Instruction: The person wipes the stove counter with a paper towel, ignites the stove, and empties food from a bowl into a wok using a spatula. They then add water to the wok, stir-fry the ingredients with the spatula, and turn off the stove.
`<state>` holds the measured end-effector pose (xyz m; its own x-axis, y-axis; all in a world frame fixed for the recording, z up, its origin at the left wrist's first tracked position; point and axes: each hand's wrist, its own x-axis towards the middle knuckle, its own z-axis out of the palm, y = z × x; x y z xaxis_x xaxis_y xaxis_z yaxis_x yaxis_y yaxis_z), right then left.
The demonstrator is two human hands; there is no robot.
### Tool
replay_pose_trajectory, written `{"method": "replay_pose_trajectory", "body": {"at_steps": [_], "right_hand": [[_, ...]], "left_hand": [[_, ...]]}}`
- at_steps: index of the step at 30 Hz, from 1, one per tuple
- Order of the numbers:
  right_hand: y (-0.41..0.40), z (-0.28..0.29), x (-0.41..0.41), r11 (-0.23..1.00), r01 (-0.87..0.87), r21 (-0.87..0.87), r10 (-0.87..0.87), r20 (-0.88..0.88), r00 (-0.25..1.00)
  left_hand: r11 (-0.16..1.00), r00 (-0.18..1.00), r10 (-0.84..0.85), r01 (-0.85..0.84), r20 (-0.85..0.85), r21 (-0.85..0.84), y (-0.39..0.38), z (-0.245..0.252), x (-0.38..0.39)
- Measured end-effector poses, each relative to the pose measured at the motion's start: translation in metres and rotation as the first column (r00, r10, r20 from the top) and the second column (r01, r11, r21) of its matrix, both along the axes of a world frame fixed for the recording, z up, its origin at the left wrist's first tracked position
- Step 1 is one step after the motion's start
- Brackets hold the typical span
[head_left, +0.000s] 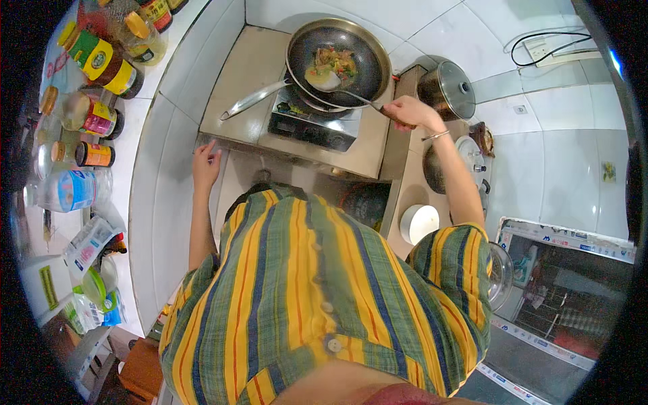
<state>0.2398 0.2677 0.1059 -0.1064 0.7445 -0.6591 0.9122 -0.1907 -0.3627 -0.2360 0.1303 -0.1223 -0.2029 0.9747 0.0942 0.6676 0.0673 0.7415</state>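
My right hand is closed around the handle of a metal spatula. The spatula's head rests in a dark wok, against a heap of cooked food with red, green and yellowish pieces. Beneath the wok is an induction cooker, on a tiled counter. The wok's long metal handle points left toward the front of the counter. My left hand holds nothing, its fingers loosely apart near the counter's front left edge, below the wok handle.
Jars and bottles line a white ledge on the left. To the right stand a lidded pot, a pressure cooker and a white bowl. A black cable hangs by a wall socket. A window is at lower right.
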Motion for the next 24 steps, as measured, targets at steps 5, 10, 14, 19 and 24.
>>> {"method": "replay_pose_trajectory", "body": {"at_steps": [5,10,14,19,24], "right_hand": [[-0.033,-0.027,-0.010,0.952,-0.111,0.285,0.116,0.001,0.993],[-0.027,0.002,-0.002,0.969,-0.004,0.245,0.000,0.018,1.000],[-0.013,0.016,0.019,0.937,-0.002,0.350,-0.021,0.061,0.998],[0.000,0.067,0.007,0.905,-0.231,0.358,0.130,0.283,0.950],[0.013,0.096,-0.002,0.975,-0.163,0.153,0.095,0.373,0.923]], "left_hand": [[1.000,0.999,-0.017,0.017,0.036,-0.012,0.004,0.003,0.001],[0.999,0.999,-0.029,0.028,-0.016,-0.047,-0.001,-0.011,-0.006],[0.999,0.999,-0.036,0.036,0.012,0.009,-0.005,-0.023,-0.008],[0.998,1.000,-0.016,0.016,-0.002,-0.067,-0.017,-0.026,-0.009],[0.998,0.999,0.008,-0.006,0.032,-0.068,-0.022,-0.023,-0.007]]}}
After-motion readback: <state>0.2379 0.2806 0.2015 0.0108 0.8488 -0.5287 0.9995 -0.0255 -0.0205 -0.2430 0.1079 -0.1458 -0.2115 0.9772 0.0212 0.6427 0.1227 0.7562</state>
